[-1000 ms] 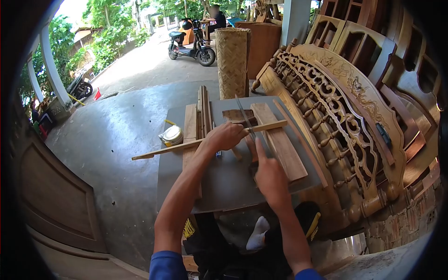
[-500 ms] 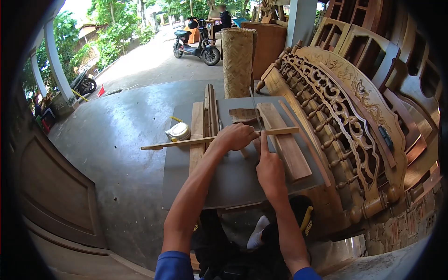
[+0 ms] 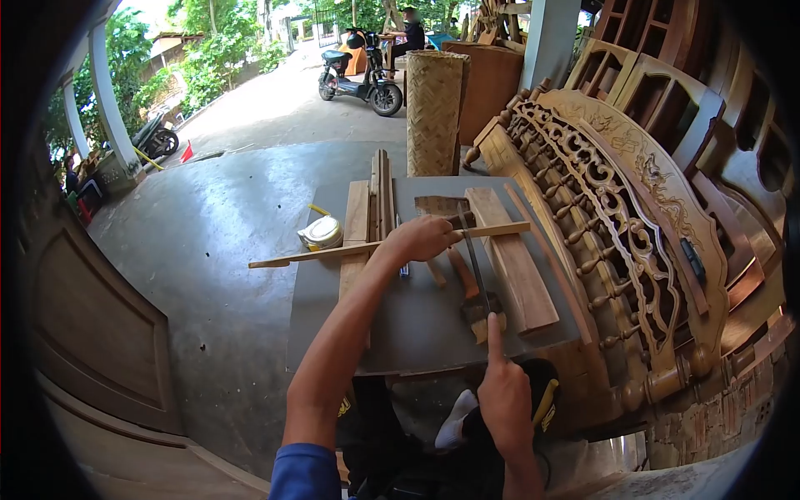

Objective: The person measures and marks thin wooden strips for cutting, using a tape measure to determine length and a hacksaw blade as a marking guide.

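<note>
My left hand (image 3: 423, 239) is closed around a thin wooden strip (image 3: 500, 229), which lies crosswise over two boards. My right hand (image 3: 506, 396), nearer my body, grips what looks like a hand saw, its index finger stretched along the back. The saw's narrow blade (image 3: 477, 265), seen almost edge-on, points away from me and crosses the strip just right of my left fingers; its handle is hidden in my palm. Under the blade lies a brush (image 3: 479, 321) with an orange-brown handle. The strip rests on a thick board (image 3: 518, 287) at right and a lighter board (image 3: 356, 217) at left.
A tape measure (image 3: 322, 232) lies on the grey tabletop (image 3: 400, 333), left of the boards. A rusty brown blade-like piece (image 3: 440, 205) sits behind the strip. Carved wooden panels (image 3: 612, 208) lean at right; a woven bamboo roll (image 3: 433, 117) stands beyond. A person sits far back near a scooter.
My right hand has drawn back toward my body with the saw, uncovering the brush. My left hand stays on the strip. The view has shifted slightly.
</note>
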A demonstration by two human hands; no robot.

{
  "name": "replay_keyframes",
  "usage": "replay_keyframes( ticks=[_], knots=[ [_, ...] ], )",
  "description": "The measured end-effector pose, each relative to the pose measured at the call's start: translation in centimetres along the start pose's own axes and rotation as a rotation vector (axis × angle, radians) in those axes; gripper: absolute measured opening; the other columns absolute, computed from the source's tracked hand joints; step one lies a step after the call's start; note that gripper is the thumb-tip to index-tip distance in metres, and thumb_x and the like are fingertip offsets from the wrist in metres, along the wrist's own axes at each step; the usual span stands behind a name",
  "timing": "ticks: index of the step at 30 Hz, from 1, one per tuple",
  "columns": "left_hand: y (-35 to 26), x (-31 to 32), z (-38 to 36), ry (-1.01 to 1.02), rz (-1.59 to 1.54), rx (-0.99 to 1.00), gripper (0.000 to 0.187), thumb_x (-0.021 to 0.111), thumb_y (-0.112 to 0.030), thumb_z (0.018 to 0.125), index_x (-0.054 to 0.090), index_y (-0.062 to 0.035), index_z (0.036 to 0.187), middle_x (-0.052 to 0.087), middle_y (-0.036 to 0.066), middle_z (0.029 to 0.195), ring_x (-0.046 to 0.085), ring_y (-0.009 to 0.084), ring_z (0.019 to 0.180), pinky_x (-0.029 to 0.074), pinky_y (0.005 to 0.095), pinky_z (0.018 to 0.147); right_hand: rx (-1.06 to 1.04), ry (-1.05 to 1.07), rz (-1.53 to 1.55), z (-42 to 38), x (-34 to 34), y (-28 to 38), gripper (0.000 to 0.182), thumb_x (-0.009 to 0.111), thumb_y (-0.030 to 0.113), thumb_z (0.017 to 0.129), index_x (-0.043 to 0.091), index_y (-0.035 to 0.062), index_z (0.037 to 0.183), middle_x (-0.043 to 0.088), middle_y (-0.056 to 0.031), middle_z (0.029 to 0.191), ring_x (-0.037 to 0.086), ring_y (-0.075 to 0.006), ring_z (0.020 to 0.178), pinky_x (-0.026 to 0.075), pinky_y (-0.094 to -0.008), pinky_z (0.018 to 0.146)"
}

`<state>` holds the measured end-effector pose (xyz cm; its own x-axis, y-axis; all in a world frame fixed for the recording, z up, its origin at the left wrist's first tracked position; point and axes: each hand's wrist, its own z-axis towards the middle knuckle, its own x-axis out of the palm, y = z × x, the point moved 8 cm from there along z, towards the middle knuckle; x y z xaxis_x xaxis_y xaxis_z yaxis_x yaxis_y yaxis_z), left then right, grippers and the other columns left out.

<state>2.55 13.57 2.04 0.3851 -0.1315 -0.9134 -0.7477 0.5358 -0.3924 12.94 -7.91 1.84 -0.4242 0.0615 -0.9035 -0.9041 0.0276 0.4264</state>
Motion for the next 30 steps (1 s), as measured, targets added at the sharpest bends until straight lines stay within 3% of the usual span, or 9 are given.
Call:
replay_keyframes(
  ticks=[2,8,13,16,23,26,29,30],
  knots=[
    [0.5,1.0,0.9,0.144,-0.130,0.025,0.042,0.043,-0.036,0.089,0.062,0.0009,0.089,0.061,0.018,0.083,0.058,0.0313,0.077,0.044,0.0391,0.074,-0.019,0.001,-0.014,-0.3,-0.4,0.2,0.072,0.045,-0.008,0.072,0.020,0.0083,0.138,0.057,-0.0229,0.069,0.060,-0.0375,0.067,0.047,-0.0459,0.063],
    [0.2,0.4,0.2,0.215,-0.232,-0.073,0.045,0.043,-0.038,0.089,0.061,0.0023,0.097,0.063,0.014,0.083,0.058,0.0263,0.078,0.043,0.0356,0.076,0.020,0.061,-0.066,-0.4,-1.0,0.5,0.076,0.049,-0.006,0.072,0.017,0.0112,0.139,0.060,-0.0217,0.078,0.062,-0.0361,0.071,0.051,-0.0437,0.065],
    [-1.1,0.2,-0.4,-0.116,0.174,0.125,0.032,0.045,-0.029,0.088,0.058,-0.0009,0.079,0.060,0.019,0.078,0.058,0.0364,0.077,0.045,0.0440,0.066,0.007,0.018,0.011,-0.3,0.3,-0.3,0.074,0.048,-0.007,0.073,0.019,0.0103,0.139,0.059,-0.0225,0.074,0.061,-0.0374,0.070,0.048,-0.0453,0.064],
    [-2.0,-1.1,-1.6,-0.156,0.186,-0.013,0.024,0.045,-0.023,0.087,0.059,-0.0029,0.086,0.059,0.018,0.076,0.058,0.0352,0.073,0.046,0.0426,0.064,-0.011,-0.020,0.057,-0.3,-0.3,-0.5,0.070,0.044,-0.010,0.074,0.021,0.0079,0.138,0.056,-0.0242,0.068,0.059,-0.0391,0.067,0.044,-0.0481,0.061],
    [0.3,1.5,1.2,-0.067,0.222,0.268,0.020,0.041,-0.013,0.087,0.057,-0.0029,0.094,0.058,0.016,0.075,0.058,0.0335,0.073,0.045,0.0430,0.065,0.019,0.026,0.003,-1.5,-0.4,-0.5,0.068,0.045,-0.008,0.074,0.023,0.0069,0.137,0.055,-0.0236,0.064,0.059,-0.0384,0.063,0.045,-0.0476,0.060],
    [1.9,1.9,2.1,-0.036,0.177,0.143,0.020,0.041,-0.013,0.087,0.057,-0.0026,0.095,0.058,0.016,0.076,0.058,0.0335,0.073,0.045,0.0428,0.067,0.018,0.014,-0.037,-0.1,-1.2,-0.1,0.066,0.045,-0.007,0.075,0.025,0.0067,0.136,0.055,-0.0239,0.062,0.058,-0.0392,0.061,0.045,-0.0483,0.060],
    [1.4,1.4,2.0,-0.098,0.193,0.250,0.023,0.042,-0.018,0.089,0.058,-0.0021,0.092,0.058,0.019,0.075,0.057,0.0353,0.075,0.045,0.0436,0.069,-0.010,0.018,-0.072,0.6,-2.1,0.6,0.063,0.045,-0.005,0.076,0.026,0.0058,0.135,0.055,-0.0246,0.061,0.058,-0.0402,0.061,0.045,-0.0491,0.060],
    [1.2,0.9,1.9,-0.118,0.154,0.191,0.027,0.042,-0.021,0.089,0.059,-0.0009,0.088,0.059,0.020,0.075,0.058,0.0365,0.075,0.045,0.0445,0.070,-0.022,0.021,-0.080,0.8,-2.4,0.7,0.062,0.044,-0.005,0.076,0.027,0.0054,0.135,0.055,-0.0248,0.061,0.058,-0.0405,0.061,0.045,-0.0493,0.060]
  ],
)
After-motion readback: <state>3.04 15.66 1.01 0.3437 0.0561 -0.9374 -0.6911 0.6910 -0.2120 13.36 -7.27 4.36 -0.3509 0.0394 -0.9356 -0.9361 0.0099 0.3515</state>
